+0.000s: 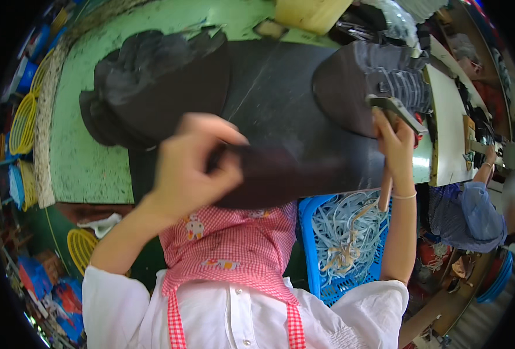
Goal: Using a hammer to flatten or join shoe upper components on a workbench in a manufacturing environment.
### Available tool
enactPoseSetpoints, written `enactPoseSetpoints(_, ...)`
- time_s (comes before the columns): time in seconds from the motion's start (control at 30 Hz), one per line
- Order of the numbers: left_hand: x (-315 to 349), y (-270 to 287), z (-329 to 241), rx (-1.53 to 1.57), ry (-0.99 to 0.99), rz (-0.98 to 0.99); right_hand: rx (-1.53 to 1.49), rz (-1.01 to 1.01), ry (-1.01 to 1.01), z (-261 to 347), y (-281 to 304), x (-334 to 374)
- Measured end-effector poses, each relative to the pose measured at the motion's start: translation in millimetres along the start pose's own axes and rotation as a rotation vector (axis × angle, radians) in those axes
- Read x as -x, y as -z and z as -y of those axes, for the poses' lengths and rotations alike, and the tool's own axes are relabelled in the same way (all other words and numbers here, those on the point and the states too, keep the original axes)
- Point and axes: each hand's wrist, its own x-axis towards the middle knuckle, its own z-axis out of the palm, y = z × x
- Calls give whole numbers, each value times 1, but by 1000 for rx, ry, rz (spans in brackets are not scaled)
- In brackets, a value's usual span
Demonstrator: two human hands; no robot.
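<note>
My left hand [190, 166] is closed on the edge of a dark brown flat piece [263, 174], which looks like leather. Motion smears both the hand and the piece, held low over the black mat [275, 87] at the near side of the table. To the right, my right hand [398, 142] grips a hammer [387, 189] with its metal head up and its wooden handle pointing down. Close by that hand lies a stack of dark curved pieces [341, 87] with grey strip-like parts along its right side. A larger pile of similar dark pieces [170, 87] rests left of the mat.
Below the table edge, a blue basket [307, 244] holds many pale strips. A yellow container [309, 14] and plastic bags [400, 23] stand at the back of the green table [83, 168]. Another person's hand [490, 156] is at the far right, beside a light board [449, 134].
</note>
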Motion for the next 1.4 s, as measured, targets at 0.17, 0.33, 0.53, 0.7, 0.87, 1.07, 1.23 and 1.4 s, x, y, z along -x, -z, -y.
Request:
enactPoseSetpoints(0.17, -75, 67, 60, -741, -212, -449, 350, -235, 49, -45, 77, -60)
enactPoseSetpoints(0.33, -124, -32, 7, -230, -404, 9, 264, -105, 92, -40, 44, -74)
enactPoseSetpoints(0.53, -163, -166, 0, -246, -491, 171, -142, 76, 6, -24, 14, -35)
enactPoseSetpoints(0.7, -180, -156, -8, -528, -484, 678, -301, -1, -57, -36, 21, -35)
enactPoseSetpoints(0.87, -178, -153, -15, -528, -481, 712, -215, -15, -43, -29, 20, -33)
enactPoseSetpoints(1.07, -184, -154, 1, -481, -440, 606, -108, -33, -33, -28, 16, -35)
enactPoseSetpoints(1.23, -184, -156, 4, -418, -649, 262, 93, -78, 46, -24, 13, -33)
enactPoseSetpoints(1.4, -198, -129, -5, -144, -648, 601, 195, -104, 112, -32, 6, -34)
